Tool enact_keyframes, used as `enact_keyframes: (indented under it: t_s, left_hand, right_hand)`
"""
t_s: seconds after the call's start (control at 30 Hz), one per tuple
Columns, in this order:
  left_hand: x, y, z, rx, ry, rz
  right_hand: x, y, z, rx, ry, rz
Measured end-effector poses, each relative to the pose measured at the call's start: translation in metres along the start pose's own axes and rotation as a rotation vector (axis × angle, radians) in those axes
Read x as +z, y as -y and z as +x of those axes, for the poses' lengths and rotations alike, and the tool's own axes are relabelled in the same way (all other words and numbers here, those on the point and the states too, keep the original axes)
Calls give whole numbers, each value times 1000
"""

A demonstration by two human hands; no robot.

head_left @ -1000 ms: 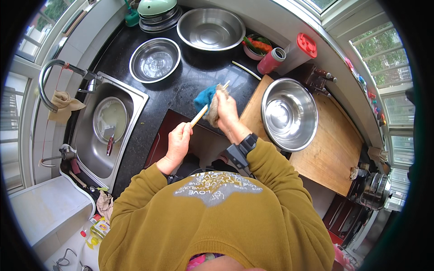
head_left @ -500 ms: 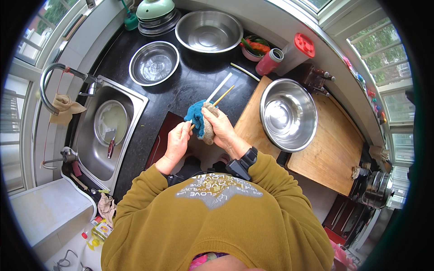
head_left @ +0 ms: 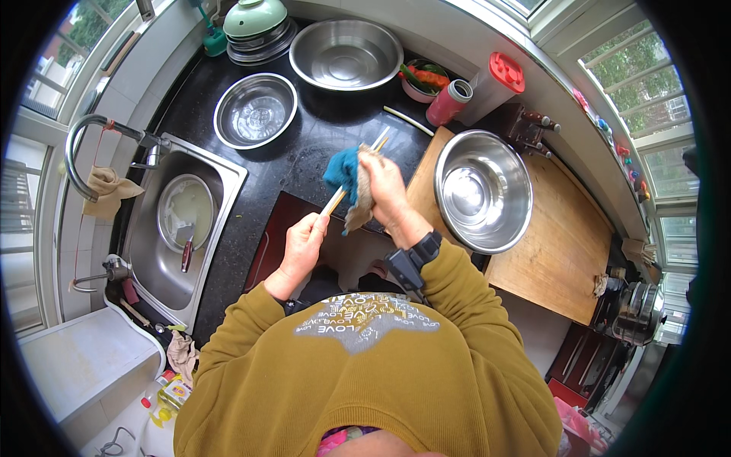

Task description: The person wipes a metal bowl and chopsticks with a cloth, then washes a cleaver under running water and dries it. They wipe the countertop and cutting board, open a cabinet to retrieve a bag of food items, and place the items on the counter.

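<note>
In front of my body, my left hand (head_left: 304, 245) is closed around the lower ends of a pair of long chopsticks (head_left: 333, 202), one white and one wooden. My right hand (head_left: 386, 190) grips a two-toned cloth (head_left: 344, 172), blue on one side and greyish brown on the other, folded around the sticks' middle. The far tips stick out past the cloth, pointing up and to the right. Both hands are above the front edge of the dark counter (head_left: 304, 171).
At left, the sink (head_left: 232, 190) holds a pan and a red-handled utensil. Steel basins (head_left: 255, 110) stand at the back, beside a bowl of vegetables (head_left: 423, 80). To the right, a steel bowl (head_left: 483, 190) rests on wooden boards (head_left: 548, 263), near a pink bottle (head_left: 449, 103).
My right hand and the cloth have slid up along the chopsticks, away from my left hand. More of the sticks' lower part shows, and less of the far tips.
</note>
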State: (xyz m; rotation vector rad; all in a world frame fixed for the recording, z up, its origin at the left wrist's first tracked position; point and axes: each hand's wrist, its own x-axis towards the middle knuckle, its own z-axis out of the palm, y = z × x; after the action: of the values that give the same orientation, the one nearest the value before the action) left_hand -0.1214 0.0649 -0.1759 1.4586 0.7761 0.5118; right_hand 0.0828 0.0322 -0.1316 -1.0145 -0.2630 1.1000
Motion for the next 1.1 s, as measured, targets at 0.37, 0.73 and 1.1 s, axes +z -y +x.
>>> enact_keyframes:
  t_s: [0.37, 0.73, 1.1]
  left_hand:
    - [1, 10, 4, -61, -110, -70]
    - [4, 5, 5, -63, -44, 64]
    - [22, 21, 17, -135, -13, 85]
  right_hand:
    - [28, -54, -21, 131, -42, -62]
    - [-17, -3, 27, -18, -182, 69]
    - [-10, -65, -28, 133, -85, 35]
